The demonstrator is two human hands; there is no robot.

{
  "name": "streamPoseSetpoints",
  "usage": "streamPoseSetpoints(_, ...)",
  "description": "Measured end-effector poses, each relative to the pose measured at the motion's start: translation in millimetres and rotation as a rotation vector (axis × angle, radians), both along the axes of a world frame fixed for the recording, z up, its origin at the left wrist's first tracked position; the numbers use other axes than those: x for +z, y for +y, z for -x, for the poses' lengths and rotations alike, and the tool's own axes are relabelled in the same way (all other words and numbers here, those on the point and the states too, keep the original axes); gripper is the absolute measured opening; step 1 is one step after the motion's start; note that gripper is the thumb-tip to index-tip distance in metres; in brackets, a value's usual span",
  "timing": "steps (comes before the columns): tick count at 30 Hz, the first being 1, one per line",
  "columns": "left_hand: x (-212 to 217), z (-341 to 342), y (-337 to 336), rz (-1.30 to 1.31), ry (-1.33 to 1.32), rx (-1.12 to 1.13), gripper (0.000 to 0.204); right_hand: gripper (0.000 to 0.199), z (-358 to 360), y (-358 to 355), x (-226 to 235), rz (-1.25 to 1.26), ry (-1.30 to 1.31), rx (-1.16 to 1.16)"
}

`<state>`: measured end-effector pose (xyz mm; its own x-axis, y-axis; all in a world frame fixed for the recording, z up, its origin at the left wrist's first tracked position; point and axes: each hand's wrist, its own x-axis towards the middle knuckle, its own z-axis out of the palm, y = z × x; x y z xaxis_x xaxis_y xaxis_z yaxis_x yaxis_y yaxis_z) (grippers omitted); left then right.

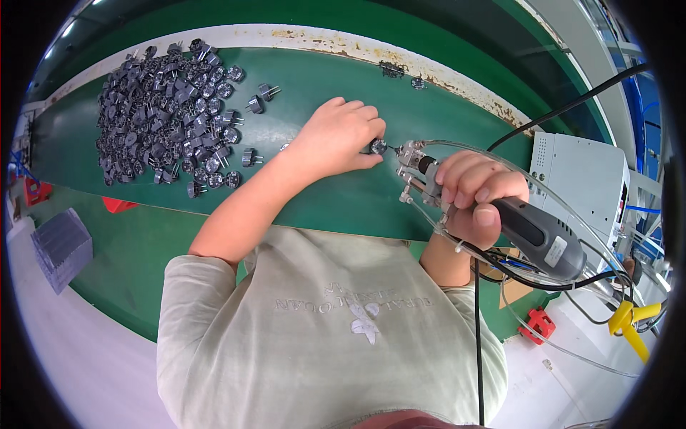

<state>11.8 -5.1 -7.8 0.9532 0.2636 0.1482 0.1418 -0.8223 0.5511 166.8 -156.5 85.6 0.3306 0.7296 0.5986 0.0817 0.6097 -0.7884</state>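
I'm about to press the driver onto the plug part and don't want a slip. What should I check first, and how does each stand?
1. Left hand pinches the plug part on the belt: ok.
2. Right hand grips the driver: ok.
3. Driver tip beside the part: ok; seated or not, cannot tell.
4. Left fingertips clear of the tip: not ok, very close.
5. Cable and tubing free of snags: cannot tell.
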Motion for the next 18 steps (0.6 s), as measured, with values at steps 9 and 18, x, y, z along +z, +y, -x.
streamPoseSetpoints(9,4.4,9.6,11.4,0.151,0.0,-0.038,0.031,0.023,4.7,3.9,-5.4,0.018,0.013,0.023)
streamPoseSetpoints(18,-0.3,9.3,12.8,0.159,-0.034,-0.067,0.029,0.023,5.1,5.7,-7.3,0.033,-0.005,0.034)
